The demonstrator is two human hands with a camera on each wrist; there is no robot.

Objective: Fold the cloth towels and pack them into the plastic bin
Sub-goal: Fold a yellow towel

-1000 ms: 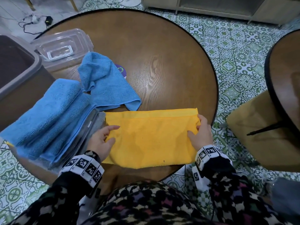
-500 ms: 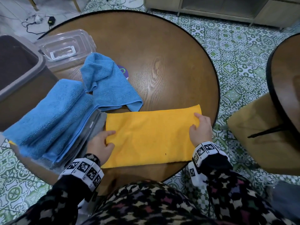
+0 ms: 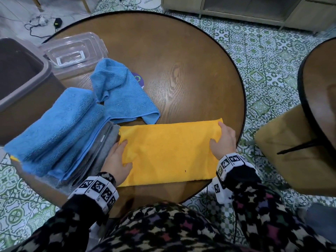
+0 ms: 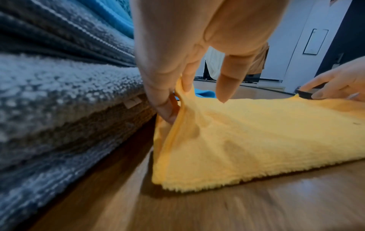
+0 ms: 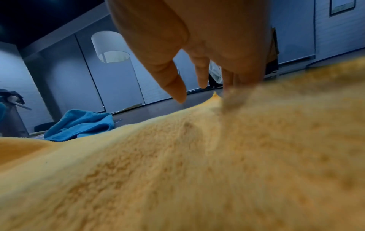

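Note:
A yellow towel (image 3: 169, 150), folded into a long strip, lies on the round wooden table (image 3: 181, 60) by its near edge. My left hand (image 3: 116, 160) is at the strip's left end. In the left wrist view its fingers (image 4: 168, 109) pinch that edge and lift it a little. My right hand (image 3: 224, 140) is at the right end, fingers curled over the far corner. In the right wrist view its thumb (image 5: 175, 87) hangs off the cloth. A loose blue towel (image 3: 121, 95) lies behind. A clear plastic bin (image 3: 72, 50) sits at the back left.
Folded blue towels (image 3: 60, 124) lie over a stack of grey cloth (image 3: 107, 144), tight against my left hand. A brown container (image 3: 21, 73) stands at the far left. A second table (image 3: 323, 88) and a tan stool (image 3: 291, 151) are to the right.
My right hand has slid from the middle of the towel's right edge up to its far corner. My left hand has shifted onto the left edge. The far hem lies flatter.

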